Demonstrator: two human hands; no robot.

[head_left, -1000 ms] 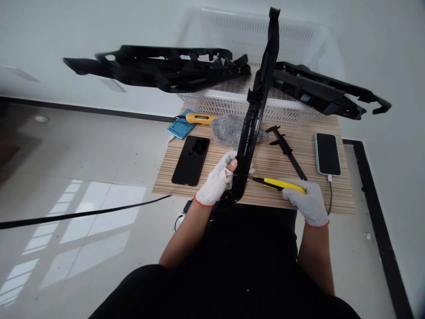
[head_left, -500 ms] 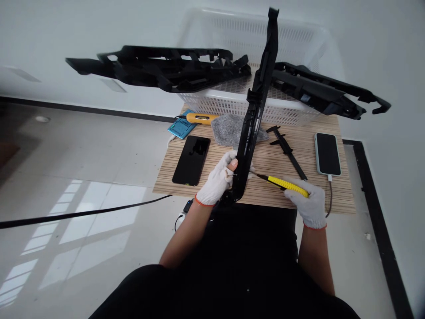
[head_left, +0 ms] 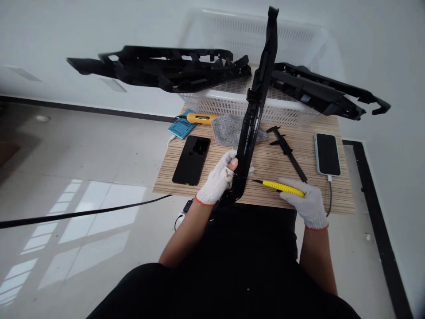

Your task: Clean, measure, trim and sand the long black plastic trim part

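Observation:
My left hand [head_left: 217, 179], in a white glove, is wrapped round the lower end of a long black plastic trim part [head_left: 254, 110] that stands nearly upright from the table's near edge. My right hand [head_left: 307, 203], also gloved, grips a yellow utility knife [head_left: 282, 187]. The knife lies almost level and its blade tip points left at the lower part of the trim part, just short of my left fingers.
The small wooden slatted table [head_left: 265, 166] carries a black phone [head_left: 191, 160], a phone on a cable [head_left: 327, 153], a black caliper [head_left: 286, 148], a grey cloth [head_left: 229, 128], a yellow tool [head_left: 199, 118] and a white basket [head_left: 252, 104] with two more black parts [head_left: 166, 68] across it.
The knife in my right hand swung up away from the trim part and has come back down, level, with its tip near the part. My left hand and the part stayed put.

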